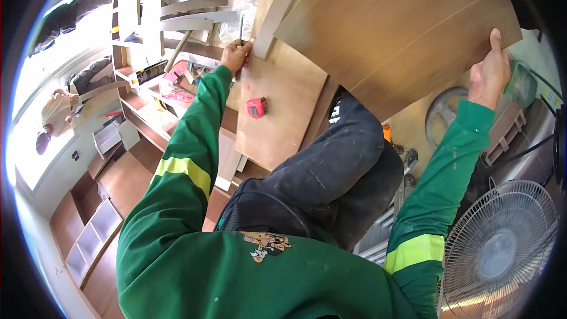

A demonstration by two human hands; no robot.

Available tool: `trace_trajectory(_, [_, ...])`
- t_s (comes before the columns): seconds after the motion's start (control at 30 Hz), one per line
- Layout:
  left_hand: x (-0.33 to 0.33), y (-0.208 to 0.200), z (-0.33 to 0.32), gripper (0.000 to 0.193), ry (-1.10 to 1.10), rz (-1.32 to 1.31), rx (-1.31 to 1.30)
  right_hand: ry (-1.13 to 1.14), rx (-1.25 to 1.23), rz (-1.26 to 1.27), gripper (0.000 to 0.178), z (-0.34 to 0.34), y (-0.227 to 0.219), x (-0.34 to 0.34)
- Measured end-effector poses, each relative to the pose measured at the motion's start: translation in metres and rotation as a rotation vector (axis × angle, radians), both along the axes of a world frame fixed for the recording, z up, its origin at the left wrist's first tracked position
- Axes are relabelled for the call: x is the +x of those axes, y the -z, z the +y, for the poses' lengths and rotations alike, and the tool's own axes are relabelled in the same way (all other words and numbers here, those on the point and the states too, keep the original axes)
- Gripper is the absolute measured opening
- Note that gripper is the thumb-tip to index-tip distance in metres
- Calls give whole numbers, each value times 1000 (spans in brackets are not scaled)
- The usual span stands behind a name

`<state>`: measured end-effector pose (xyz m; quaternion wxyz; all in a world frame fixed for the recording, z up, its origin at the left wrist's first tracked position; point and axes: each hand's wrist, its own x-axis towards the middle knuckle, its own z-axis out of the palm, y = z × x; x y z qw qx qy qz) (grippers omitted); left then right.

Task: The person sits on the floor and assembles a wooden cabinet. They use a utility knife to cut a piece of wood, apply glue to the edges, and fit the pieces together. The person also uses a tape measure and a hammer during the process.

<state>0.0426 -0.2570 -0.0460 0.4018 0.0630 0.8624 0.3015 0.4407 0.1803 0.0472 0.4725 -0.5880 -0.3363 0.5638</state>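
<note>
My right hand (491,74) grips the right edge of a large brown wood panel (401,29), its thumb on the upper face. The panel is raised and tilted above my legs. My left hand (235,58) is closed round a thin, dark, rod-like tool (241,28) that sticks up past the fingers; its exact kind is unclear. That hand is beside the end of a narrow grey-brown strip (277,18). Below it, a red tape measure (257,107) lies on a light plywood board (283,127).
A wire-caged fan (499,254) stands close to my right arm. Wooden shelf frames (144,115) with tools and bags are at the left. Another person (59,112) is by the bright window at far left. A clear plastic bag (241,15) lies beyond my left hand.
</note>
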Motion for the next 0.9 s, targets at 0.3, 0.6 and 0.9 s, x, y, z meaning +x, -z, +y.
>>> trace_trajectory(0.3, [39,-16,13,42,-19,-15,-31,38,64,27,33,-12,15,-9])
trace_trajectory(0.6, [-10,-7,112,57,78,374,160,117,277,38,38,-17,-31,48])
trace_trajectory(0.9, [-64,30,229,67,527,534,-12,241,375,-172,40,-57,-68,94])
